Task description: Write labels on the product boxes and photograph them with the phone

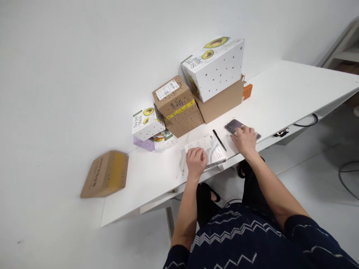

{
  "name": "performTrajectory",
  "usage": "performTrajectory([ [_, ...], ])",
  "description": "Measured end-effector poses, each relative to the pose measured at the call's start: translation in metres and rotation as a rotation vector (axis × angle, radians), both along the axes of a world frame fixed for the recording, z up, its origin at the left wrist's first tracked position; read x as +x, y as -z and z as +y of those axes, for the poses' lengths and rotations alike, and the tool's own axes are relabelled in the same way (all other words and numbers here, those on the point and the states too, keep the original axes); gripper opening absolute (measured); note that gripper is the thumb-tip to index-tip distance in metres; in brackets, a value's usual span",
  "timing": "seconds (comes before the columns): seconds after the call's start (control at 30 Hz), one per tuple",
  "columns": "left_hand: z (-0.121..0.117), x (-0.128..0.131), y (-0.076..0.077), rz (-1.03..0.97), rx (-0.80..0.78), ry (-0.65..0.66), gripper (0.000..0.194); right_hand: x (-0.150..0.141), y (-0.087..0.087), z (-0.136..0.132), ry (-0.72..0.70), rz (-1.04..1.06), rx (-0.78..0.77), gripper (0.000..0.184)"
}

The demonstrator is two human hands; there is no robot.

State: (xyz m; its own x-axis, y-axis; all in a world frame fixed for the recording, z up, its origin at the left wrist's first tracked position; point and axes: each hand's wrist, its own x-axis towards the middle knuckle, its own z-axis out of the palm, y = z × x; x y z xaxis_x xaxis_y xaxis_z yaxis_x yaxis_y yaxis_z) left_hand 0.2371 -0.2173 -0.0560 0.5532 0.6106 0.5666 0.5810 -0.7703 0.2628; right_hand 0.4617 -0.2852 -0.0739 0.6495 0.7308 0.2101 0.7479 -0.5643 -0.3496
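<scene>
My left hand (196, 161) rests on a flat white packet or book (212, 148) that has grey print and a barcode. Its fingers are curled in, and nothing shows in them. A black pen (219, 140) lies along the right side of this white item. Farther right, my right hand (245, 140) is over a dark smartphone (233, 125) lying on the table, its bent fingers and thumb closed on the phone. Something pale shows under those fingers, too small to make out. Part of the phone is hidden by the hand.
Behind my hands on the white table (280, 89) stand a taped brown carton (182, 123), a white avocado-print box (221, 71) on another carton, and smaller avocado-print boxes (147, 123). An orange box (247, 91) is behind. A brown carton (106, 173) sits at the left end.
</scene>
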Motion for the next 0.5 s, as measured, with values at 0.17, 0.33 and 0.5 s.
performTrajectory([
  [0.17,-0.006,-0.001,-0.006,0.095,0.025,0.154,0.014,0.028,0.011,0.007,0.030,0.001,-0.140,0.062],
  [0.33,-0.007,0.000,-0.006,0.104,0.057,0.137,0.015,0.028,0.011,0.008,0.035,0.066,-0.122,0.059],
  [0.5,-0.007,0.001,-0.006,0.124,0.076,0.127,0.013,0.019,-0.012,-0.018,0.041,0.637,0.236,0.062],
])
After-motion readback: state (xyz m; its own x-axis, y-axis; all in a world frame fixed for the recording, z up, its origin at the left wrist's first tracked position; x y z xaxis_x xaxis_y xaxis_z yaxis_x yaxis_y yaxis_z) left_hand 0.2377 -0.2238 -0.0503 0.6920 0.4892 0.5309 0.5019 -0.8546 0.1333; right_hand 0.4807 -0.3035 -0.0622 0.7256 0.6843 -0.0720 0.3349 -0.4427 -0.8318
